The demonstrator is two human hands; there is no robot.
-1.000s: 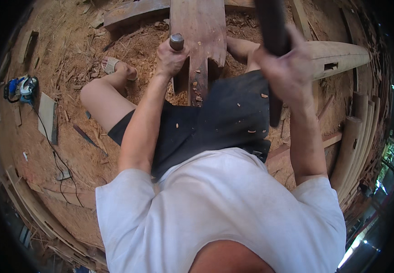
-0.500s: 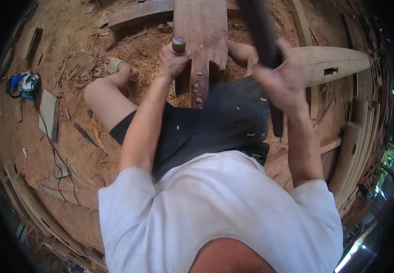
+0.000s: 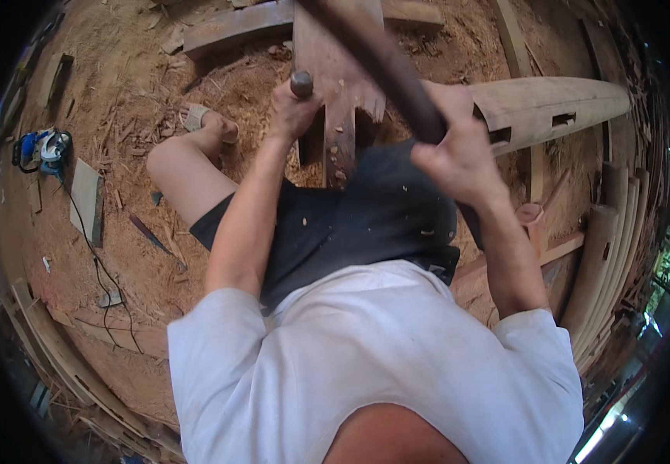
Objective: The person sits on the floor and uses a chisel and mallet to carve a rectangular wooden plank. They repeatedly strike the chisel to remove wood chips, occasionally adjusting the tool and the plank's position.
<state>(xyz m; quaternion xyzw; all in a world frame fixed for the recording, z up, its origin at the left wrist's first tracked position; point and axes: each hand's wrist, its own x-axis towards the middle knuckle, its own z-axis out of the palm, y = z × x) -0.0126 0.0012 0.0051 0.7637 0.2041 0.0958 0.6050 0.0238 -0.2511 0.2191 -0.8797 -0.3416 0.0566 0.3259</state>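
My left hand point(image 3: 295, 116) is closed around an upright chisel point(image 3: 302, 83). Only the round top of its handle shows; the blade is hidden by my hand and the wood. It stands at the left edge of a thick timber beam point(image 3: 335, 62), by the notches cut in the beam's near end. In my right hand point(image 3: 462, 151) is a long, dark, slightly curved wooden stick point(image 3: 385, 69), gripped at its lower part. The stick slants up to the left over the beam, and its far end runs out of the picture. Wood chips dot the beam and my dark shorts.
A rounded timber point(image 3: 551, 108) with slots lies at the right, a cross timber point(image 3: 238, 29) behind. On the left sit a blue power tool point(image 3: 44, 151) with a black cord, a flat board point(image 3: 88, 201) and a dark thin blade-like tool point(image 3: 149, 233). Shavings cover the ground.
My right hand has swung the stick leftward, so it now slants across the beam. My left hand and the chisel stay nearly in place.
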